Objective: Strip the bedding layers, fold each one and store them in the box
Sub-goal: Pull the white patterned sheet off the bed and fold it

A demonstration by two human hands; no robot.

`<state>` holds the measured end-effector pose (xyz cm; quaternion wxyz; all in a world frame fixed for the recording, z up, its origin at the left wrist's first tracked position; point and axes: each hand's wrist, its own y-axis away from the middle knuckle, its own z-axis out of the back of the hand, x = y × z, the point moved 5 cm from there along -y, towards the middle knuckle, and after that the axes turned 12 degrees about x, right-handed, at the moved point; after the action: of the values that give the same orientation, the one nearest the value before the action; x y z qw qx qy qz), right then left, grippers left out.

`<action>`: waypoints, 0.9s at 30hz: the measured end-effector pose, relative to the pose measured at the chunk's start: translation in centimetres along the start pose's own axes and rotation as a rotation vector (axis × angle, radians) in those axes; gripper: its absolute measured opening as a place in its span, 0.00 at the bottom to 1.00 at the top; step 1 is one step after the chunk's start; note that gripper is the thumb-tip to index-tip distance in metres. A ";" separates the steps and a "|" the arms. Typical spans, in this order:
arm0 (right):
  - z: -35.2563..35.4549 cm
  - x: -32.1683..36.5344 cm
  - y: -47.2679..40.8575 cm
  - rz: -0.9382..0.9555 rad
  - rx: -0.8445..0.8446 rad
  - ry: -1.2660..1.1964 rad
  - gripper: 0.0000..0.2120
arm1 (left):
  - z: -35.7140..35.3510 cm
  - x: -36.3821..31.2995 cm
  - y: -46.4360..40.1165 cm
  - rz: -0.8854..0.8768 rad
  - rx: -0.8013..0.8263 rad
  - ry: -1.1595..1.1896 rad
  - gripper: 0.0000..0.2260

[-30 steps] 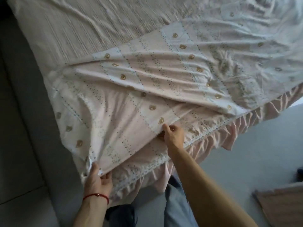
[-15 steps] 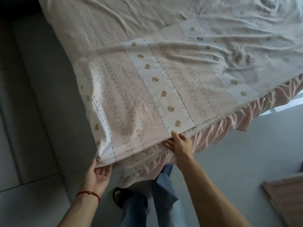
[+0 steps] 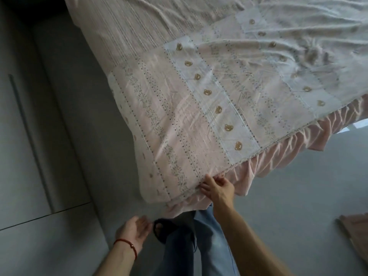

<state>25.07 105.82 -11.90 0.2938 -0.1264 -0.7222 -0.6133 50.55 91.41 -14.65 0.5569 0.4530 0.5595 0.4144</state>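
Right hand (image 3: 218, 188) fingers pinch the patterned sheet (image 3: 199, 120) at its ruffled edge; left hand (image 3: 133, 232) hangs free, fingers relaxed apart.

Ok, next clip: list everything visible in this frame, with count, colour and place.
patterned bear-print bed sheet: one, pink and white, spread over the bed corner
ruffled fabric bed skirt: one, pink, hanging below the sheet edge
striped textured cover: one, pale pink, farther up the bed
grey floor: right and below
grey panelled wall: left
brownish flat object: one, right edge, identity unclear
right hand: fingers at the sheet's corner edge
left hand: red cord on wrist, free, below the bed corner
legs in blue jeans: bottom centre
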 end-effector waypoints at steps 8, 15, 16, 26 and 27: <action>-2.8 -2.8 0.2 -0.077 -0.151 -0.150 0.28 | -9.9 -10.2 1.7 -0.504 0.030 -0.776 0.06; -5.4 0.3 2.3 0.016 -0.245 0.014 0.16 | -24.2 -13.1 4.1 -0.896 0.181 -1.630 0.13; -6.0 0.7 2.4 0.056 -0.222 0.060 0.14 | -25.7 -12.7 4.0 -0.940 0.218 -1.769 0.16; -7.2 -0.7 0.9 0.053 -0.072 0.275 0.12 | -28.8 -11.6 -0.1 -0.344 0.286 -2.566 0.38; -7.2 -0.8 1.1 0.037 -0.103 0.248 0.10 | -28.9 -11.8 -0.3 -0.294 0.295 -2.590 0.39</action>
<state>28.21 99.32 -10.97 0.3853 -0.0779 -0.6454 -0.6549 21.34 81.10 -10.96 0.6725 0.5114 -0.2939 -0.4471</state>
